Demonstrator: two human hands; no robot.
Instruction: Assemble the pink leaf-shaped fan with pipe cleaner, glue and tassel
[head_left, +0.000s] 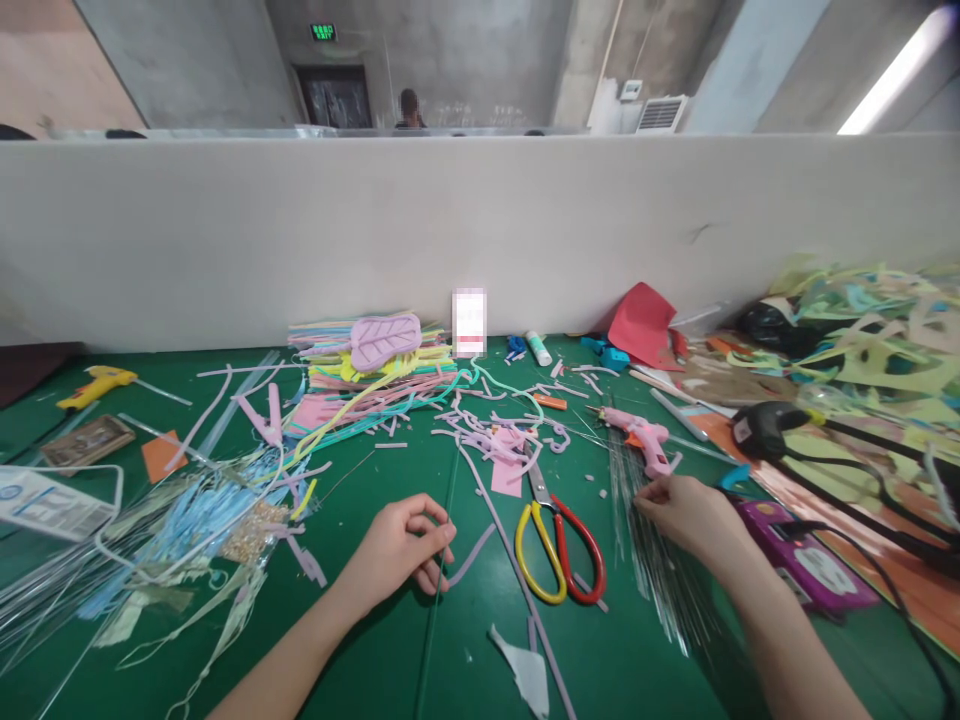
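My left hand (412, 545) hovers over the green table with its fingers curled inward and the thumb against them; what they hold, if anything, is too thin to make out. A short lilac strip (474, 555) reaches to its fingertips. My right hand (686, 510) pinches at the upper end of a bundle of thin wires (649, 560), just below the handle of a pink glue gun (637, 432). Between the hands lie scissors (541, 490) with one yellow and one red handle, a long lilac strip (517, 560) and a pink paper square (507, 477).
Bundled pipe cleaners (367, 385) lie at the back under a lilac leaf mould (386, 341). To the left are a yellow glue gun (97, 385) and blue fibres (180, 510). A purple device (806, 560) with a black cable stands right. A white partition (225, 240) closes the back.
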